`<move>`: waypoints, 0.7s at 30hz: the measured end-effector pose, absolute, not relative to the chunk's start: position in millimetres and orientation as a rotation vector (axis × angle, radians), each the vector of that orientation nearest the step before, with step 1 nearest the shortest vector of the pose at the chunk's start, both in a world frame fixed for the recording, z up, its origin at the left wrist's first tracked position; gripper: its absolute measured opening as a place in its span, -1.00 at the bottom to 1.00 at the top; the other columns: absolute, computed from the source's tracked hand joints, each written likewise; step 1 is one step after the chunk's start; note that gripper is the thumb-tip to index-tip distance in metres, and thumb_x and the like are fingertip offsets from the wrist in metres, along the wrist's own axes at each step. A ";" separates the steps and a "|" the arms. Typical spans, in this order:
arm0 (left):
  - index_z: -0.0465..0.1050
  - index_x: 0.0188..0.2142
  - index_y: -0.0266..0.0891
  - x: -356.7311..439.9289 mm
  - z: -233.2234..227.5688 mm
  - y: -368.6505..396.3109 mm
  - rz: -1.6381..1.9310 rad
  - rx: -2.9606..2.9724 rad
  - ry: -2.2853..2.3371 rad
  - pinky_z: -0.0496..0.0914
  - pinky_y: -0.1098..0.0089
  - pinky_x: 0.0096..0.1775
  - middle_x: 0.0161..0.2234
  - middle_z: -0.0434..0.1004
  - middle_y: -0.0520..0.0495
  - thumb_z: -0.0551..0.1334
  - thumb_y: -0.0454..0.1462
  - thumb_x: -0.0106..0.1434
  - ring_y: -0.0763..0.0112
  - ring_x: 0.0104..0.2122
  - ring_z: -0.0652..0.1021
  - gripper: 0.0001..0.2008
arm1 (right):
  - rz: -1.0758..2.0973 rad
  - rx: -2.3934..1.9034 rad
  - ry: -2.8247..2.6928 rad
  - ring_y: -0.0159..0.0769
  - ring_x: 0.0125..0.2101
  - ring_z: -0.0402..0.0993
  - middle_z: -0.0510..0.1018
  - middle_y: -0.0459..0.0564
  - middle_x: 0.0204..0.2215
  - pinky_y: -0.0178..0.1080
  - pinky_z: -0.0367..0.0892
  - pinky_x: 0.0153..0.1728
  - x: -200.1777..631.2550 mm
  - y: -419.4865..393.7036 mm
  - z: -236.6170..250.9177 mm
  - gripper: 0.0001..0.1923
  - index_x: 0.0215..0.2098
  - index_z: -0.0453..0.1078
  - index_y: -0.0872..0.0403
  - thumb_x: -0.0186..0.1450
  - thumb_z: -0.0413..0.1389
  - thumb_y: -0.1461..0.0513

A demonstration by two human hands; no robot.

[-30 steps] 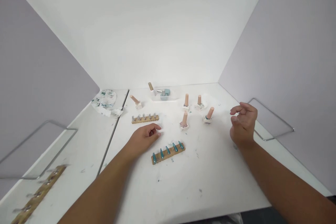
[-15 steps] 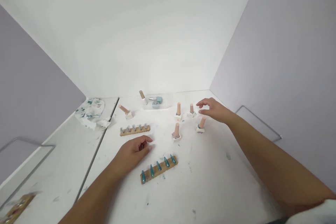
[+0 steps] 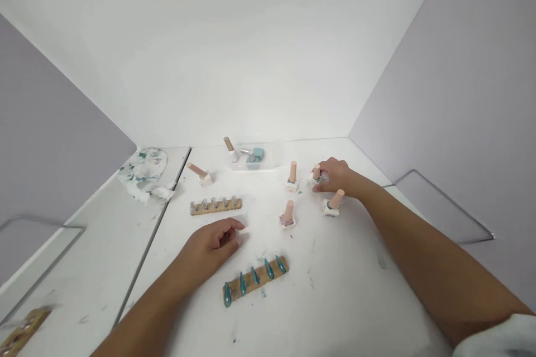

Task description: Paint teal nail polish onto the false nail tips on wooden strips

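Note:
My right hand [image 3: 335, 175] is closed around a small white nail polish bottle [image 3: 315, 181] with a peach cap, forefinger behind it and thumb in front. The bottle stands upright on the table. My left hand [image 3: 218, 240] rests on the table, fingers loosely curled, thumb and forefinger apart, holding nothing. Just in front of it lies a tan display strip [image 3: 250, 284] bearing several glossy teal false nails [image 3: 268, 269]. Beyond it sits another strip [image 3: 215, 207] with several clear stands. More peach-capped polish bottles stand near my right hand: one [image 3: 292, 177] behind, one [image 3: 288, 216] nearer, one [image 3: 333, 205] tilted-looking.
At the back, a clear tray [image 3: 268, 164] holds teal bottles, with a gold-capped bottle [image 3: 230, 150] beside or in it. A peach-capped bottle [image 3: 203, 175] leans at the left. Stained tissue [image 3: 146, 173] lies past the table seam. Another strip [image 3: 25, 329] is at lower left.
My right hand has moved left onto the peach-capped bottle and closed around it. My left hand stays in place. The view has shifted slightly.

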State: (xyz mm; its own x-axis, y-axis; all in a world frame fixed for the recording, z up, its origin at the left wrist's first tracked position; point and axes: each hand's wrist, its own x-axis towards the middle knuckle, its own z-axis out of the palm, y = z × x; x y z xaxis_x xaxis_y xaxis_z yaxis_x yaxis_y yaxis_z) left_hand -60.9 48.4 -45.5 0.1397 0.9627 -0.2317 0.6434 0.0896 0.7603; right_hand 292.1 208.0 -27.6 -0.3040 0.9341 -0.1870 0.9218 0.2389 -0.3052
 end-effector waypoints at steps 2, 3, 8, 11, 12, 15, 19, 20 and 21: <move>0.51 -0.09 -0.12 -60.3 -43.7 47.9 0.514 1.627 1.584 0.28 0.37 -0.38 -0.42 0.41 0.02 0.21 0.00 0.24 0.32 -0.44 0.40 -0.65 | 0.515 -1.841 -2.471 -0.21 -0.07 0.50 0.51 0.07 0.02 -0.05 0.47 -0.05 289.6 209.3 -28.9 -0.72 0.01 0.42 0.07 0.41 0.11 0.11; 0.51 -0.09 -0.13 -59.8 -42.5 47.6 0.512 1.623 1.583 0.27 0.38 -0.39 -0.42 0.41 0.02 0.22 0.00 0.23 0.33 -0.44 0.40 -0.64 | 0.492 -1.830 -2.478 -0.20 -0.06 0.50 0.51 0.07 0.01 -0.03 0.46 -0.04 288.8 209.4 -29.2 -0.71 0.01 0.42 0.08 0.40 0.12 0.11; 0.52 -0.10 -0.13 -57.0 -36.2 46.6 0.512 1.601 1.577 0.22 0.41 -0.44 -0.45 0.38 0.05 0.23 0.00 0.23 0.40 -0.48 0.35 -0.65 | 0.404 -1.766 -2.363 -0.11 -0.04 0.42 0.50 0.05 -0.10 0.01 0.40 -0.07 293.4 207.5 -28.8 -0.70 -0.18 0.46 0.10 0.26 0.24 0.05; 0.53 -0.13 -0.15 -55.6 -32.9 45.3 0.550 1.594 1.559 0.20 0.43 -0.46 -0.48 0.35 0.07 0.23 -0.02 0.23 0.45 -0.52 0.31 -0.66 | 0.372 -1.728 -2.214 0.09 0.00 0.33 0.47 0.07 -0.13 0.00 0.39 -0.22 302.7 202.4 -23.5 -0.71 -0.28 0.46 0.02 0.14 0.29 0.02; 0.53 -0.13 -0.16 -55.2 -32.3 44.8 0.579 1.591 1.548 0.19 0.44 -0.47 -0.49 0.33 0.07 0.23 -0.02 0.24 0.46 -0.53 0.30 -0.66 | 0.362 -1.706 -2.182 0.10 0.01 0.31 0.46 0.06 -0.12 0.00 0.38 -0.22 306.1 199.6 -19.6 -0.72 -0.28 0.45 0.00 0.14 0.28 0.03; 0.52 -0.15 -0.21 -54.7 -33.1 44.0 0.726 1.577 1.528 0.21 0.44 -0.46 -0.49 0.30 0.06 0.20 -0.04 0.27 0.47 -0.51 0.30 -0.67 | 0.309 -1.647 -2.120 0.10 0.05 0.27 0.45 0.08 -0.09 0.03 0.33 -0.16 315.3 187.7 0.0 -0.75 -0.30 0.40 0.00 0.12 0.29 0.10; 0.52 -0.17 -0.21 -55.0 -33.3 43.5 1.005 1.576 1.530 0.28 0.41 -0.36 -0.45 0.31 0.04 0.19 -0.09 0.28 0.44 -0.43 0.34 -0.72 | 0.245 -1.554 -2.102 -0.03 -0.03 0.34 0.46 0.09 -0.06 0.06 0.26 -0.10 324.2 166.4 34.6 -0.78 -0.31 0.36 0.01 0.15 0.27 0.13; 0.52 -0.17 -0.22 -55.0 -30.1 42.1 1.070 1.583 1.525 0.28 0.41 -0.34 -0.45 0.31 0.04 0.19 -0.10 0.28 0.45 -0.42 0.33 -0.73 | 0.246 -1.536 -2.108 -0.04 -0.04 0.33 0.46 0.11 -0.07 0.06 0.25 -0.09 326.2 160.2 41.8 -0.78 -0.31 0.36 0.02 0.16 0.27 0.12; 0.52 -0.16 -0.22 -54.9 -24.5 39.6 1.126 1.591 1.519 0.29 0.41 -0.34 -0.45 0.31 0.04 0.19 -0.11 0.28 0.46 -0.43 0.33 -0.73 | 0.245 -1.515 -2.113 -0.05 -0.03 0.32 0.46 0.12 -0.08 0.06 0.24 -0.09 328.1 153.4 47.7 -0.79 -0.31 0.36 0.03 0.20 0.24 0.11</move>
State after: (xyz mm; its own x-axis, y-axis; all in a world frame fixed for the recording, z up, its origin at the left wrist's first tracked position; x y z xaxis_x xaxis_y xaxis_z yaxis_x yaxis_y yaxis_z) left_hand -54.9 39.6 -24.5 -0.0442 0.9890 0.1411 0.4227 -0.1095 0.8996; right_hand 328.1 153.4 47.7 -0.2357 0.9218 0.3077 0.8270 0.3566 -0.4346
